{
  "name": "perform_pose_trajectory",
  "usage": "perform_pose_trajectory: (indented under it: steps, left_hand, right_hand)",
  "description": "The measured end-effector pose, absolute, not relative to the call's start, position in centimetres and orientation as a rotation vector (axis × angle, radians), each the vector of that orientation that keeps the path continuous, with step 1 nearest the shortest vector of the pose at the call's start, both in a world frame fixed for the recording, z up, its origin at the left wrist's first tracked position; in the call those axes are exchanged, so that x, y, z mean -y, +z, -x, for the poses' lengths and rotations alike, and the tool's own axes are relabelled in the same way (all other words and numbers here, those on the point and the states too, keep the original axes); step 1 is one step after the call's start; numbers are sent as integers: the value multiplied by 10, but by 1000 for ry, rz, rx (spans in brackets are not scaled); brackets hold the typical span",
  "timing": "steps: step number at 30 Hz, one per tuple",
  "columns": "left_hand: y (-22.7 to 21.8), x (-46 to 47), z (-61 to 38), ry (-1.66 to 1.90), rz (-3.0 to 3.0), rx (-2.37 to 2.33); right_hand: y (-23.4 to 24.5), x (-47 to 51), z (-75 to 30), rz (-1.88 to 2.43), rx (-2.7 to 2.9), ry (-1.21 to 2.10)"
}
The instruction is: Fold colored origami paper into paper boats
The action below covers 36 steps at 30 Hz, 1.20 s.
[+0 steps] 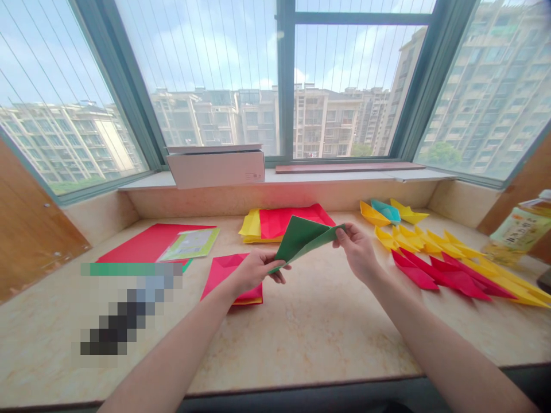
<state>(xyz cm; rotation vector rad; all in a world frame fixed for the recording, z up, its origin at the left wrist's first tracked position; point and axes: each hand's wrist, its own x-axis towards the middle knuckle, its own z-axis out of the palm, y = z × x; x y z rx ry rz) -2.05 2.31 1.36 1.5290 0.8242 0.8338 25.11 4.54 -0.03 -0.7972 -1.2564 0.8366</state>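
Note:
A green sheet of paper [301, 238], folded over into a triangle, hangs in the air above the marble counter [301, 327]. My left hand [253, 271] pinches its lower left corner. My right hand [357, 246] pinches its upper right corner. A pink and yellow folded stack [217, 272] lies on the counter just under my left hand. Behind the green sheet lies a pile of red and yellow sheets [275, 222].
Several folded red and yellow paper shapes [451, 264] lie in rows at the right, with a teal one [386, 211] behind. A large red sheet [146, 244] with a pale green leaflet [191, 244] lies left. A white box [215, 166] sits on the sill. A bottle [519, 229] stands far right.

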Motion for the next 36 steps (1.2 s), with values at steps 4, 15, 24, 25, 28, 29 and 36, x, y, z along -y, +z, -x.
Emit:
perform_pose_trajectory:
  steps: [4,15,24,25,28,29,36]
  left_hand:
    - [8,-29,19,933,-1536,-891]
    - [8,-27,15,1217,-1316,-736]
    - [8,-29,13,1321,-1316,-751]
    - [7,-31,13,1342,-1299,-774]
    - [4,-36,15,1391,-1273,-806]
    - [3,-37,17,1400,-1269,-807]
    - [5,-36,15,1398,-1215,-680]
  right_hand:
    - [0,-45,-250,810,1275,821]
    - [-9,-57,-256,860,1193,715]
    - [-8,-55,-255,859,1155,726]
    - [-7,-54,-254,852,1167,740]
    - [-6,-51,-251,835,1205,801]
    - [-6,-51,-250,830,1205,828]
    - [-7,-52,-250,661,1060,1118]
